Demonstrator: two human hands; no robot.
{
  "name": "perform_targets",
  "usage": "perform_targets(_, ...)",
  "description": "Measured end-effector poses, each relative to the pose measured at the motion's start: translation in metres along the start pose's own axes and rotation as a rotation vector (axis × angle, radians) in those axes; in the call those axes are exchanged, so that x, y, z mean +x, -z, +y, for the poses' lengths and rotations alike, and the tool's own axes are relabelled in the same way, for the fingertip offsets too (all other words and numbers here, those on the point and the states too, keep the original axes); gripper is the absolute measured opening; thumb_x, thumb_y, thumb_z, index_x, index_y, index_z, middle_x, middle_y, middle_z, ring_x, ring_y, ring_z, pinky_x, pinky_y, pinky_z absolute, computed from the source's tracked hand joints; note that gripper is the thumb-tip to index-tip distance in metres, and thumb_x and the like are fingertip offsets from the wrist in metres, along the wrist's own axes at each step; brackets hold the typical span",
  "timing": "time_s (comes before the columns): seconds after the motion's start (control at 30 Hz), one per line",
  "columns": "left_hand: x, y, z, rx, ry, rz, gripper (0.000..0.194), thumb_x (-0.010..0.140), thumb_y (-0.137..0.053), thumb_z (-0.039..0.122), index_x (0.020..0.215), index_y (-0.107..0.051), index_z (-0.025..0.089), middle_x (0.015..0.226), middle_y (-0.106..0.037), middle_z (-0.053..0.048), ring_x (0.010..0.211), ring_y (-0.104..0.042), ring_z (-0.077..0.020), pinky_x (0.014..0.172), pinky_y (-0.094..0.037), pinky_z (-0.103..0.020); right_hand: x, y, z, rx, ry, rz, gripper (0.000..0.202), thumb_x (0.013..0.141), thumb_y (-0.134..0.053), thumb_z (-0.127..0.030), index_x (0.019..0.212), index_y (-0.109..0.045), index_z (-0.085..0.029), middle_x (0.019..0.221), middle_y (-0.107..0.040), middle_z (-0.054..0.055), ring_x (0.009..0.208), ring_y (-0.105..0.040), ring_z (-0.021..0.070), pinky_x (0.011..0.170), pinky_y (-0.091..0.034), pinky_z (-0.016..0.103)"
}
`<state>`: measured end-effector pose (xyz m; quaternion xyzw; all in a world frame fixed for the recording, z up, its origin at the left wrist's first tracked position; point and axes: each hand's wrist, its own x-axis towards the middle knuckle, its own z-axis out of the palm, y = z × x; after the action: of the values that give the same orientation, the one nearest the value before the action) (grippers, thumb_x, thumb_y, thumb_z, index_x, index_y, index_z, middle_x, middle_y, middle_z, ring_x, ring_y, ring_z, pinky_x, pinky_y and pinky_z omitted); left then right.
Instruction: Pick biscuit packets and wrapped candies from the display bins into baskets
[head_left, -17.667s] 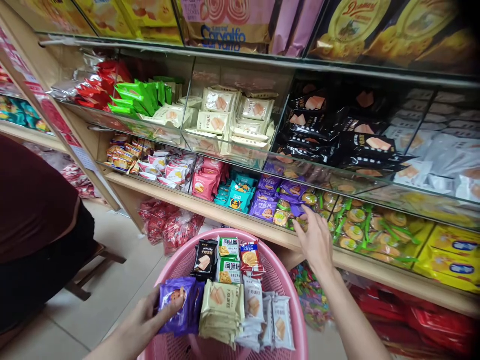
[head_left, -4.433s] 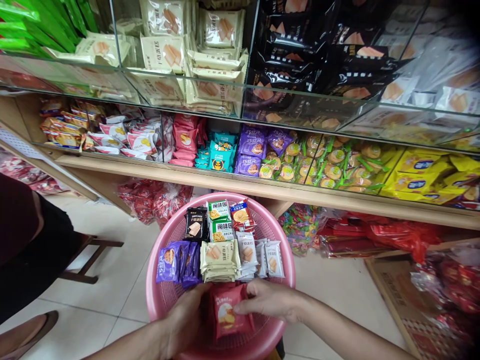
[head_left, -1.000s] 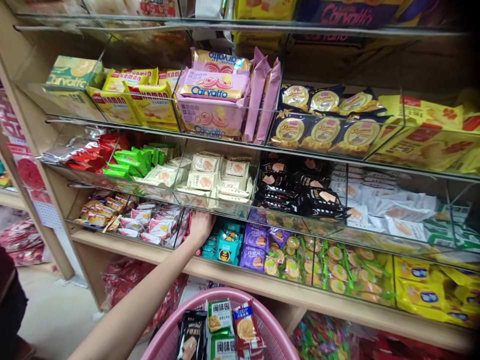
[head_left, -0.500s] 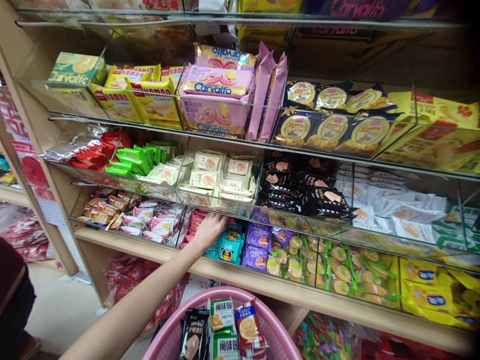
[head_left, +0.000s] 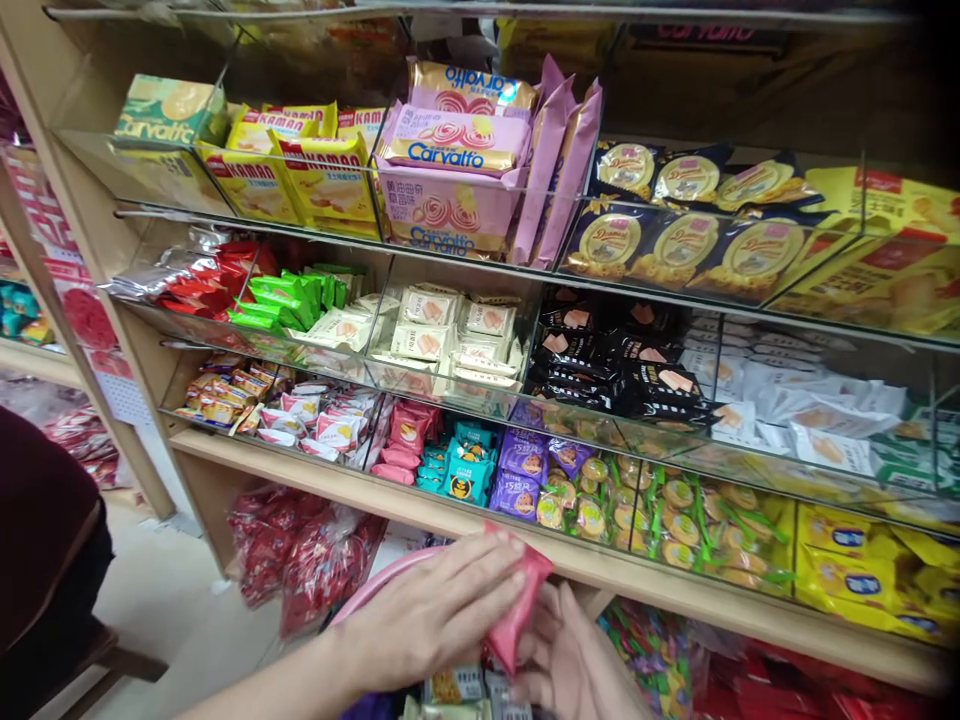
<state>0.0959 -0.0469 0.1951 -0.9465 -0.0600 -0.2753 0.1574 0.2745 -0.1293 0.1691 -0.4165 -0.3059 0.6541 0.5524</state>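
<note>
Several purple-and-gold packets [head_left: 453, 140] on the upper shelf read "Carvalfo", the topmost with its lettering upside down. "Carvalfo" shows again on a green box [head_left: 172, 110] to their left, and between them "KAMAN" stands in bold capitals on yellow packets [head_left: 328, 190]. Navy packets [head_left: 690, 178] to the right carry round cream-coloured labels in a script too small to read surely. Chinese characters mark the violet packets [head_left: 519, 470] low in the rack.

The left grip [head_left: 427, 610] is closed on a glossy pink packet [head_left: 519, 618], flat and tilted, with a pointed corner. The right grip [head_left: 574, 650] has its fingers at the packet's lower edge; whether it grasps too, I cannot tell. The packet is in front of the wooden shelf edge [head_left: 300, 468], above the pink basket [head_left: 386, 583], whose smooth curved rim shows behind the left wrist. Similar pink packets [head_left: 411, 428] lie on the lowest shelf, beside crinkled teal packets [head_left: 469, 475]. Clear panels divide the rows. Beneath, shiny see-through bags [head_left: 330, 565] bulge with red goods.
</note>
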Motion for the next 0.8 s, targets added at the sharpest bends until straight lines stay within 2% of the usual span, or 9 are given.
perform_targets(0.1,-0.001,0.006,0.002,-0.023,-0.104,-0.051,0.052,0.086,-0.043,0.014,0.135,-0.029,0.007,0.139,-0.040,-0.014,0.135,-0.019,-0.0229,0.110,-0.030,-0.036,0.012,-0.010,0.001,0.197,0.008,0.032,0.046,0.072,-0.063,-0.048,0.110,-0.059,-0.021,0.106,-0.064,0.007,0.081,-0.061,0.0160,0.063,-0.050,0.026)
perform_targets(0.17,-0.006,0.006,-0.003,-0.043,-0.081,-0.076,0.055,0.085,-0.041,0.012,0.138,-0.025,0.008,0.141,-0.036,-0.014,0.135,-0.019,-0.0233,0.110,-0.029,-0.039,0.012,-0.013,0.004,0.224,0.026,0.067,0.043,0.072,-0.066,-0.039,0.109,-0.059,-0.020,0.107,-0.063,0.006,0.086,-0.060,0.0173,0.065,-0.050,0.027)
perform_targets(0.23,-0.013,0.006,-0.008,-0.079,0.035,-0.096,0.061,0.083,-0.039,0.009,0.140,-0.019,0.013,0.144,-0.031,-0.012,0.135,-0.018,-0.0239,0.109,-0.029,-0.043,0.011,-0.013,0.007,0.220,0.043,0.089,0.042,0.072,-0.066,-0.036,0.109,-0.059,-0.018,0.105,-0.065,0.007,0.085,-0.061,0.0178,0.065,-0.050,0.028)
perform_targets(0.33,-0.019,0.008,-0.009,-0.168,0.320,-0.064,0.064,0.082,-0.036,0.007,0.142,-0.014,0.017,0.146,-0.026,-0.011,0.134,-0.022,-0.0232,0.107,-0.032,-0.042,0.012,-0.015,0.012,0.188,0.067,0.127,0.043,0.071,-0.068,-0.036,0.108,-0.059,-0.016,0.100,-0.066,0.008,0.079,-0.061,0.0174,0.064,-0.051,0.029)
perform_targets(0.43,-0.016,0.013,-0.002,-0.232,0.512,-0.034,0.065,0.086,-0.041,0.021,0.143,-0.009,0.018,0.143,-0.031,-0.011,0.130,-0.030,-0.0216,0.105,-0.037,-0.038,0.016,-0.019,0.015,0.171,0.093,0.166,0.043,0.066,-0.072,-0.037,0.103,-0.061,-0.018,0.097,-0.067,0.006,0.080,-0.062,0.0178,0.068,-0.052,0.030)
perform_targets(0.5,-0.011,0.013,0.003,-0.255,0.503,-0.062,0.078,0.083,-0.051,0.035,0.143,-0.005,0.017,0.143,-0.032,-0.013,0.130,-0.031,-0.0240,0.104,-0.037,-0.039,0.017,-0.023,0.016,0.156,0.112,0.162,0.045,0.065,-0.072,-0.038,0.104,-0.059,-0.020,0.101,-0.066,0.005,0.087,-0.062,0.0186,0.072,-0.051,0.030)
perform_targets(0.57,-0.006,0.011,0.008,-0.266,0.469,-0.094,0.087,0.079,-0.056,0.039,0.143,-0.001,0.017,0.142,-0.032,-0.014,0.130,-0.029,-0.0259,0.105,-0.033,-0.043,0.017,-0.028,0.016,0.128,0.123,0.136,0.048,0.067,-0.071,-0.038,0.109,-0.057,-0.021,0.105,-0.064,0.005,0.094,-0.060,0.0191,0.075,-0.050,0.029)
perform_targets(0.7,0.000,0.008,0.011,-0.283,0.428,-0.162,0.080,0.082,-0.052,0.026,0.143,0.000,0.021,0.129,-0.046,-0.011,0.120,-0.041,-0.0223,0.107,-0.025,-0.049,0.016,-0.034,0.016,0.080,0.153,0.087,0.045,0.069,-0.069,-0.039,0.107,-0.057,-0.020,0.112,-0.062,0.006,0.102,-0.057,0.0195,0.078,-0.049,0.028)
perform_targets(0.8,-0.002,0.010,-0.001,-0.261,0.376,-0.184,0.077,0.081,-0.050,0.022,0.143,-0.004,0.022,0.119,-0.052,-0.010,0.111,-0.045,-0.0219,0.103,-0.029,-0.049,0.016,-0.030,0.020,0.043,0.159,0.114,0.048,0.067,-0.069,-0.045,0.106,-0.057,-0.021,0.115,-0.060,0.007,0.103,-0.057,0.0208,0.080,-0.049,0.030)
